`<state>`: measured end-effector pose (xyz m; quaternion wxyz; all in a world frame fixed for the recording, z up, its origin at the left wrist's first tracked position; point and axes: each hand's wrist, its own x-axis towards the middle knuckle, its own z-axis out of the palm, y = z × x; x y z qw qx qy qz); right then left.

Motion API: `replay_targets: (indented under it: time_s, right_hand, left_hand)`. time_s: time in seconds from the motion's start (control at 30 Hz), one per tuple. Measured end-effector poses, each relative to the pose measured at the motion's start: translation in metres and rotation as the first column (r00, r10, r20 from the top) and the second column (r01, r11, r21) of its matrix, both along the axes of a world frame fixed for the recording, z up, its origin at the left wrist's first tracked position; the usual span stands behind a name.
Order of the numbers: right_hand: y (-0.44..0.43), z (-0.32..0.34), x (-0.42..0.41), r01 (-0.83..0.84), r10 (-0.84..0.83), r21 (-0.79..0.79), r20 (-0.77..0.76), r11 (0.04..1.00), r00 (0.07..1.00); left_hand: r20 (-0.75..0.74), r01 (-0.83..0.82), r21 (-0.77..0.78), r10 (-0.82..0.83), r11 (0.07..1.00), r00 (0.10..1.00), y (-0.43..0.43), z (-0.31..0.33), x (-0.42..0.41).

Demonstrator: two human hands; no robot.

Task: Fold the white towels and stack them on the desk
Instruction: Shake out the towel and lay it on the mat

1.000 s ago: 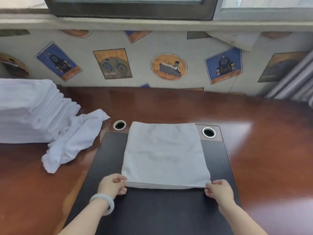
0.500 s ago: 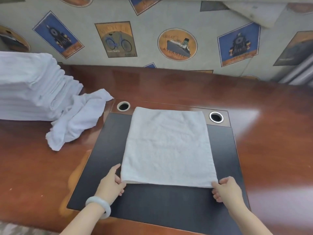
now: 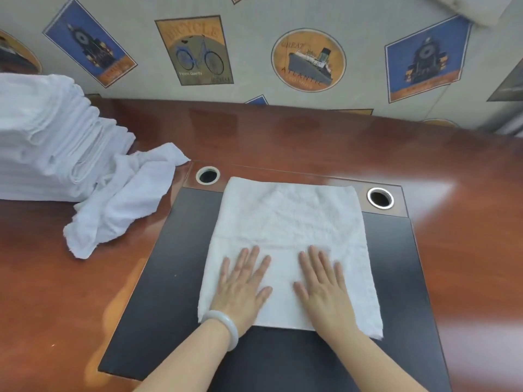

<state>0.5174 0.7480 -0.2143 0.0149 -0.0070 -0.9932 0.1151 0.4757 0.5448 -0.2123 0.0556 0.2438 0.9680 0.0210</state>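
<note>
The left grip [image 3: 243,287] lies flat with its fingers spread and presses down on the near part of the folded white towel [image 3: 285,219]. The right grip [image 3: 322,290] lies flat just beside it, fingers spread too, and presses the same towel. A pale bracelet [image 3: 223,325] sits on the left wrist. The towel lies on a dark mat [image 3: 175,264] in the middle of the shiny brown table [image 3: 458,171]. On the left side of the table stands a tall stack of towels [image 3: 42,142]. A crumpled towel [image 3: 121,205] leans against the stack.
</note>
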Motion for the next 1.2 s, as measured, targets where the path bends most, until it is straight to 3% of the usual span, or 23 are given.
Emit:
replay_targets:
  time_s: [0.17,0.3,0.37,0.47,0.53,0.6,0.67,0.73,0.83,0.9,0.97,1.07,1.13,1.2]
  right_hand:
    - [0.052,-0.013,0.013,0.253,-0.260,0.115,0.056,0.961,0.964]
    - [0.050,-0.001,0.007,0.319,-0.326,0.112,0.050,0.941,0.944]
    - [0.034,0.011,-0.010,0.232,-0.232,0.051,0.005,0.971,0.973]
    - [-0.005,0.023,-0.045,-0.041,0.039,-0.079,-0.024,0.996,0.999]
    - [-0.020,0.019,-0.065,-0.117,0.120,-0.194,0.005,0.974,0.993]
    - [-0.013,0.008,-0.078,-0.147,0.159,-0.213,0.037,0.966,0.987]
    - [0.012,-0.007,-0.083,-0.107,0.108,-0.102,0.004,0.989,0.994]
    - [0.043,-0.013,-0.084,0.047,-0.047,-0.008,0.012,0.999,0.999]
    - [0.084,-0.013,-0.084,0.241,-0.243,0.052,0.039,0.969,0.969]
    - [0.087,-0.007,-0.093,0.280,-0.283,0.072,0.024,0.957,0.959]
    - [0.067,0.001,-0.112,0.201,-0.200,0.055,-0.039,0.978,0.979]
    - [0.021,0.003,-0.145,-0.073,0.067,-0.059,-0.096,0.996,0.993]
    - [0.013,-0.005,-0.161,-0.141,0.136,-0.087,-0.060,0.986,0.989]
    - [0.033,-0.014,-0.172,-0.106,0.105,-0.028,-0.028,0.994,0.994]
  left_hand:
    - [-0.007,-0.214,-0.040,0.213,0.976,0.977,-0.042,-0.006,-0.018]
    - [-0.038,-0.233,0.012,0.234,0.972,0.972,-0.028,0.007,-0.019]
    - [-0.047,-0.120,0.034,0.121,0.992,0.992,-0.005,0.019,-0.022]
    - [-0.055,0.070,0.027,-0.068,0.997,0.996,0.033,0.016,-0.036]
    - [-0.024,0.084,0.010,-0.084,0.996,0.996,0.045,0.008,-0.054]
    - [-0.023,0.074,0.002,-0.073,0.997,0.997,0.041,-0.001,-0.069]
    - [0.010,0.051,-0.007,-0.051,0.999,0.999,0.021,-0.002,-0.077]
    - [-0.005,-0.041,-0.018,0.040,0.999,0.999,-0.005,-0.002,-0.084]
    - [-0.037,-0.236,-0.009,0.236,0.972,0.971,-0.033,-0.001,-0.095]
    - [-0.063,-0.267,0.029,0.269,0.963,0.961,-0.024,0.005,-0.102]
    - [-0.088,-0.155,0.096,0.163,0.983,0.983,0.009,0.012,-0.112]
    - [-0.082,0.053,0.145,-0.042,0.988,0.996,0.064,0.011,-0.131]
    - [-0.049,0.061,0.100,-0.057,0.993,0.997,0.075,0.004,-0.148]
    - [-0.034,0.024,0.054,-0.022,0.998,0.999,0.062,-0.004,-0.164]
